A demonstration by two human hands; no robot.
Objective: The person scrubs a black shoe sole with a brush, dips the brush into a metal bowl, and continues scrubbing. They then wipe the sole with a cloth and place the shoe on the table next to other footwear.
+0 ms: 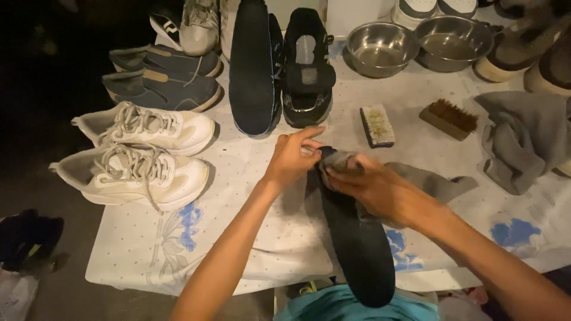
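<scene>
Insole (360, 249) runs lengthwise from hands (291, 157) toward the person

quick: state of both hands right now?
Left hand: closed, holding the top end of the black insole.
Right hand: closed on grey cloth, pressed on insole.

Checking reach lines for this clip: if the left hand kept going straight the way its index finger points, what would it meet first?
The left hand points up and to the right, away from the person. First in that line is probably the toe of the black shoe lying sole-up, just beyond the fingertip; depth is hard to judge.
</scene>
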